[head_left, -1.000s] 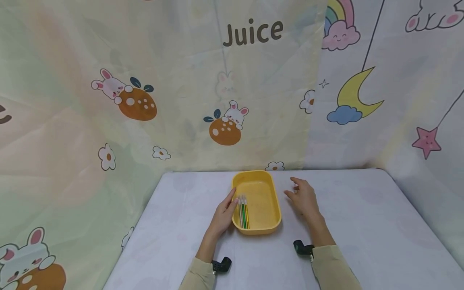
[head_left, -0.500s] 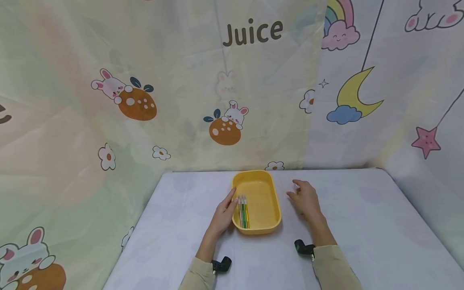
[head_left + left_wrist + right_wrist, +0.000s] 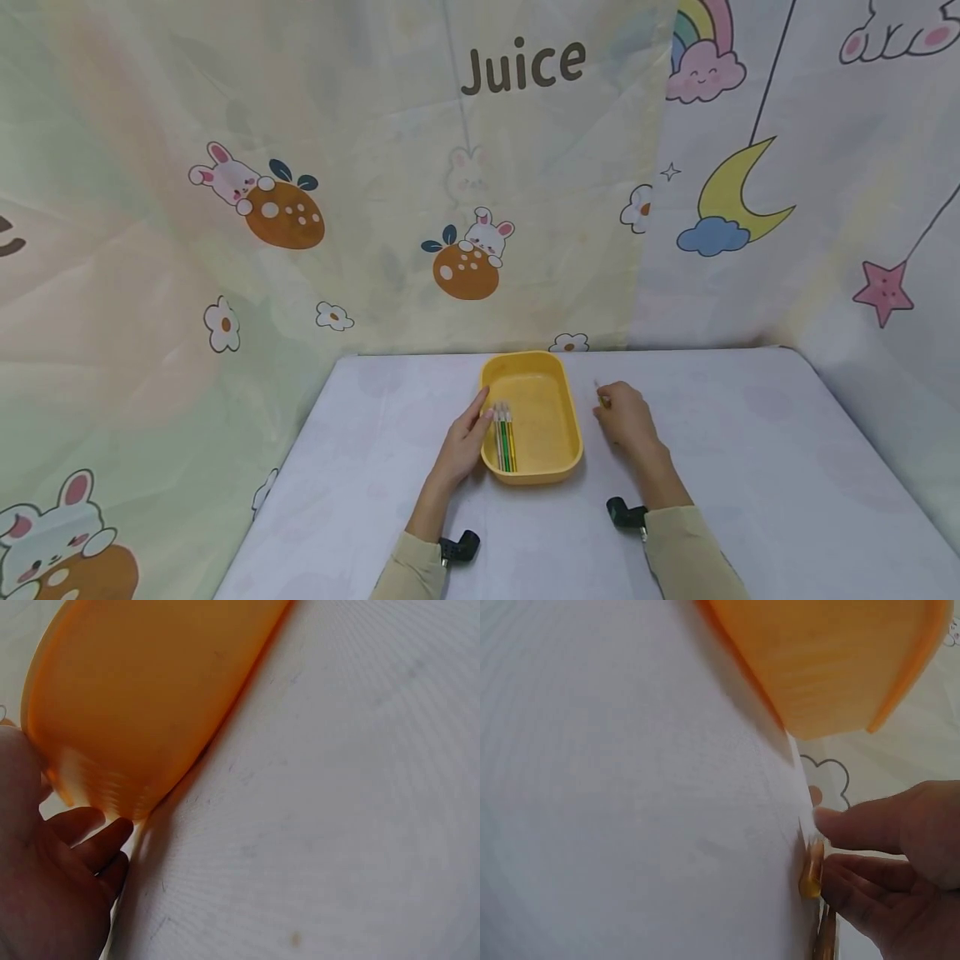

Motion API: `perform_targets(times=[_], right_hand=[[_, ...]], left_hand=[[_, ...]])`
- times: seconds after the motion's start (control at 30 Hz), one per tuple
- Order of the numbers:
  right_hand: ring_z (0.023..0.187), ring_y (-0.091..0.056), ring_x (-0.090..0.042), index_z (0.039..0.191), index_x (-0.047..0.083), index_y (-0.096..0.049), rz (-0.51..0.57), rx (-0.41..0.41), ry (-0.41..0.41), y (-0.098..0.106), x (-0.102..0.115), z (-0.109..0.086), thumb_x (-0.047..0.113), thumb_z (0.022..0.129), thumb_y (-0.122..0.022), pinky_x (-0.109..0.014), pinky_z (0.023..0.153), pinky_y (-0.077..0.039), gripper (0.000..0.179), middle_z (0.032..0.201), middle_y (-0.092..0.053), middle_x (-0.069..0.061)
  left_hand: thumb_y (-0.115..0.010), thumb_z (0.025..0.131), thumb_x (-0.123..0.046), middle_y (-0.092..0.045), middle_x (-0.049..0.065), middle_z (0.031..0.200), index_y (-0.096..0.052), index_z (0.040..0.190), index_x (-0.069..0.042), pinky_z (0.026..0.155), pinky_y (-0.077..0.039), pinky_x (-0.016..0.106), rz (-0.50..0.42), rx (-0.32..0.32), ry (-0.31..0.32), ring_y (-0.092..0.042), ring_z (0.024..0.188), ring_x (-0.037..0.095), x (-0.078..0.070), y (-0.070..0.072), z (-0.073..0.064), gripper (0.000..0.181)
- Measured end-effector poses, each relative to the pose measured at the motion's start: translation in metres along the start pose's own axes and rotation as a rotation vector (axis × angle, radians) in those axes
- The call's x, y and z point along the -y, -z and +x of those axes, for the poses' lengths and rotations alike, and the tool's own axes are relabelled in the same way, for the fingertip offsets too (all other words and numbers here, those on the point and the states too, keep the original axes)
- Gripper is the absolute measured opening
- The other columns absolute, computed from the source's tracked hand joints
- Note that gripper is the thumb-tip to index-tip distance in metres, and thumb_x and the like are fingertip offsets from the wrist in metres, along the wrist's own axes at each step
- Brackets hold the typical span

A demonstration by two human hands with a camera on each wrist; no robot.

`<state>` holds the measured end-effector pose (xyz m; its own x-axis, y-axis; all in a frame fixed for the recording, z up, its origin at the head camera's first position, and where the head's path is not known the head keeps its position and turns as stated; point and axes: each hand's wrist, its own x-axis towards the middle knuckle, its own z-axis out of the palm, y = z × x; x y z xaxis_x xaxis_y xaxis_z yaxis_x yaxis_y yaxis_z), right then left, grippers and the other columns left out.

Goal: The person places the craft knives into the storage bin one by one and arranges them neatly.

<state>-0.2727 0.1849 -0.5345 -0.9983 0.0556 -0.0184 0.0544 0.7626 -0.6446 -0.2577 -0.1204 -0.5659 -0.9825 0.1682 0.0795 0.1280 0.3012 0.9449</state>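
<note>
My left hand (image 3: 459, 446) holds the left side of a yellow plastic tray (image 3: 573, 454), thumb over the rim and the other fingers along its outer wall, as the left wrist view shows. Several thin pencils (image 3: 505, 440) with pale tips lie side by side lengthwise in the tray, near my left thumb. To the right of the tray, my right hand (image 3: 632, 421) pinches a yellowish pencil (image 3: 811, 874) between thumb and fingers, low at the table. Its pale tip pokes out past the fingers in the head view. Most of it is hidden by the hand.
A second slender, brownish-gold piece (image 3: 826, 937) shows below the fingers in the right wrist view. The white-covered table (image 3: 750, 467) ends at a printed cloth backdrop (image 3: 375, 208) close behind the tray. Each wrist bears a black camera (image 3: 459, 547).
The right hand's thumb and fingers, held apart before, have come together on a pencil beside the tray. The left hand, the tray and the pencils in it have stayed in place.
</note>
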Motion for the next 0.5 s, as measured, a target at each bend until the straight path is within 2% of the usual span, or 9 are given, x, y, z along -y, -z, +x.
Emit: perform_targets(times=[0.13,0.37,0.5], right_hand=[[0.116,-0.063,-0.04,0.132,-0.007,-0.066,-0.056,0.061,0.013,-0.0017,0.0018,-0.0001,0.004,0.094,-0.072,-0.059,0.104,-0.054,0.04,0.127,-0.065,-0.026],[0.112,-0.061,-0.036,0.135,0.0,-0.068,-0.096,0.101,0.029,-0.0026,0.0056,-0.0024,0.001,0.096,-0.069,-0.056,0.102,-0.055,0.038,0.123,-0.063,-0.022],[0.121,-0.062,-0.04,0.134,-0.002,-0.068,-0.102,0.13,0.04,-0.0031,0.0072,-0.0034,0.002,0.099,-0.065,-0.058,0.106,-0.052,0.035,0.131,-0.065,-0.025]], left_hand=[[-0.048,0.112,-0.035,-0.035,-0.004,0.168,-0.036,0.163,-0.026,0.131,-0.023,0.048,0.02,0.009,-0.011,-0.029,0.158,0.021,-0.0016,0.0011,-0.0007,0.053],[-0.048,0.111,-0.038,-0.035,-0.005,0.168,-0.037,0.163,-0.029,0.131,-0.022,0.048,0.023,0.016,-0.017,-0.028,0.158,0.02,-0.0001,0.0019,-0.0013,0.053],[-0.048,0.111,-0.036,-0.035,-0.005,0.168,-0.038,0.162,-0.029,0.131,-0.022,0.049,0.02,0.011,-0.018,-0.029,0.158,0.021,-0.0003,0.0014,-0.0013,0.052]])
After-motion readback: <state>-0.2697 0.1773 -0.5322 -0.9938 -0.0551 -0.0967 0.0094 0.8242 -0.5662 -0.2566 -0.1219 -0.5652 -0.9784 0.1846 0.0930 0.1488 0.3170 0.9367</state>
